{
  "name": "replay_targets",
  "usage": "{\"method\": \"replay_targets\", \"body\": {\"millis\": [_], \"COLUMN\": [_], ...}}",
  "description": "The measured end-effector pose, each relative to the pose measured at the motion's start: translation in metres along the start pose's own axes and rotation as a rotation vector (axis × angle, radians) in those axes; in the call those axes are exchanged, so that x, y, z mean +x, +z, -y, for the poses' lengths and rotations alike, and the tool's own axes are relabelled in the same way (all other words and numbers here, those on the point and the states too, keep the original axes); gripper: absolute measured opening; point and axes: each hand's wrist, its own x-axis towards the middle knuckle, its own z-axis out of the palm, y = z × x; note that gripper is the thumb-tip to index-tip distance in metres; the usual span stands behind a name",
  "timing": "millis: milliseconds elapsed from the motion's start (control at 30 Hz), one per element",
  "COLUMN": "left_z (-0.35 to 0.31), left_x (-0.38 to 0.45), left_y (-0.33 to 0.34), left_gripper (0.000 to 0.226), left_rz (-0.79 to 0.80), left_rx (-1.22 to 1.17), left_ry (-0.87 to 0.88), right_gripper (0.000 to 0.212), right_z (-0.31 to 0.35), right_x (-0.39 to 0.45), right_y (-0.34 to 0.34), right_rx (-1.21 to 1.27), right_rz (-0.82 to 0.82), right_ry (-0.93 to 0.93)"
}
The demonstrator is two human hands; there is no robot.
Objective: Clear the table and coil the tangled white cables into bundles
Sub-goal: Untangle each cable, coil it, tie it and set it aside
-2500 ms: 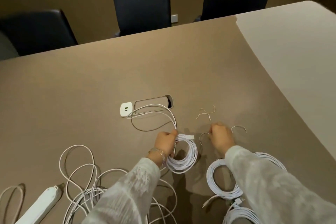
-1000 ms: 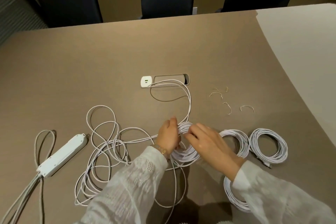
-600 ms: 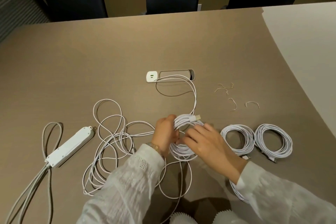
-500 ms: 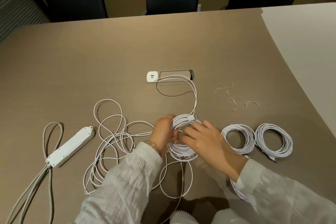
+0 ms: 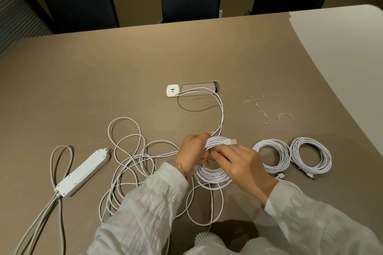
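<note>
The left hand (image 5: 191, 152) is gripping the top of a white cable coil (image 5: 213, 168), fingers curled round the gathered loops. The right hand (image 5: 241, 163) is pressing against the same coil from the other side, its fingertips tucked into the loops just under the cable's plug end (image 5: 230, 142), which is sticking out above the right hand. From the coil one strand is running away from both hands to a white table socket (image 5: 172, 90). Left of the left hand a tangle of loose white cable (image 5: 132, 161) is lying on the table (image 5: 103, 78), with a white power strip (image 5: 81, 173) further left. Just right of the right hand two finished coils (image 5: 271, 158) (image 5: 310, 157) are lying side by side, and beyond them a few thin wire ties (image 5: 263, 114) are scattered.
</note>
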Motion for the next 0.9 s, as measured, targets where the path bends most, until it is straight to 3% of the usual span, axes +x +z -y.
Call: {"method": "replay_targets", "body": {"millis": [200, 433, 500, 600, 667, 767, 900], "left_z": [0.016, 0.022, 0.022, 0.02, 0.017, 0.013, 0.015], "left_x": [0.001, -0.008, -0.01, -0.016, -0.023, -0.034, -0.043], "left_y": [-0.008, -0.016, -0.019, -0.021, -0.019, -0.018, -0.024], "left_gripper": [0.048, 0.047, 0.043, 0.051, 0.058, 0.048, 0.023], "left_rz": [-0.037, -0.042, -0.018, 0.074, 0.136, 0.23, 0.467], "left_rx": [0.118, 0.327, 0.376, 0.349, 0.307, 0.287, 0.229], "left_ry": [0.118, 0.352, 0.309, 0.177, 0.122, 0.068, 0.036], "right_gripper": [0.012, 0.004, 0.004, 0.021, 0.024, 0.029, 0.033], "right_z": [-0.003, 0.0, 0.0, 0.001, 0.003, 0.007, 0.013], "right_x": [0.002, 0.008, 0.013, 0.019, 0.021, 0.018, 0.011], "right_y": [-0.018, -0.027, -0.029, -0.029, -0.031, -0.034, -0.032], "right_rx": [0.06, 0.267, 0.469, 0.799, 1.045, 1.346, 1.295], "right_rz": [-0.023, 0.045, 0.104, 0.215, 0.229, 0.149, 0.098], "right_ry": [-0.062, 0.067, 0.208, 0.645, 0.839, 0.994, 1.065]}}
